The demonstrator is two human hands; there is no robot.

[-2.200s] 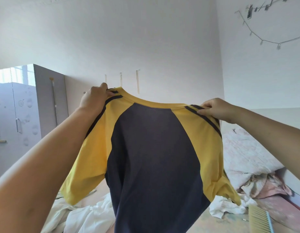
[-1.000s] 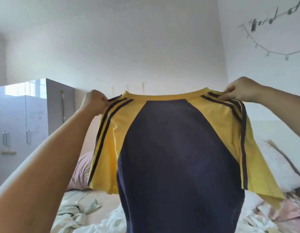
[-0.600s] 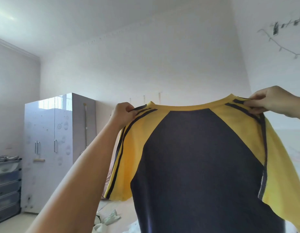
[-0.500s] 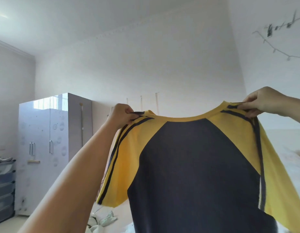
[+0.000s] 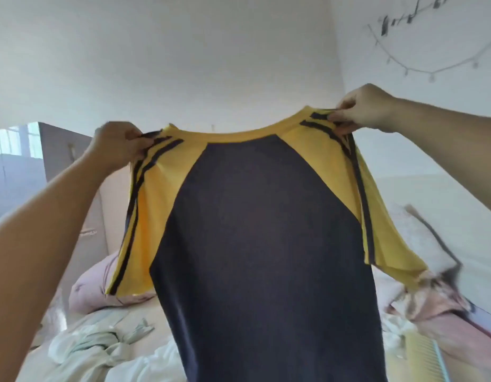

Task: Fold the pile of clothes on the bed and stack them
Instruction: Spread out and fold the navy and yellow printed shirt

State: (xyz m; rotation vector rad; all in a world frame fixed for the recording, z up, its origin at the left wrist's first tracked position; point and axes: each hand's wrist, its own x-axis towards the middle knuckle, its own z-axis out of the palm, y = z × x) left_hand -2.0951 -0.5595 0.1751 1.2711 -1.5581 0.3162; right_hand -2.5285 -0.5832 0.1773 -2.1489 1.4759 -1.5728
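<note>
Hanging between left hand (image 5: 116,144), right hand (image 5: 362,108), shirt (image 5: 255,230) pinched at shoulders

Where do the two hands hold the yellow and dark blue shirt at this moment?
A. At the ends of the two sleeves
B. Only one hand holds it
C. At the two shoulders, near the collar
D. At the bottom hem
C: the left hand and the right hand each pinch a striped shoulder of the shirt beside the collar, so it hangs down in the air.

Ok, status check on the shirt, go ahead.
Left hand and right hand each pinch a shoulder. Yellow and navy T-shirt hangs spread in the air, unfolded. Loose clothes lie on the bed below.
</note>
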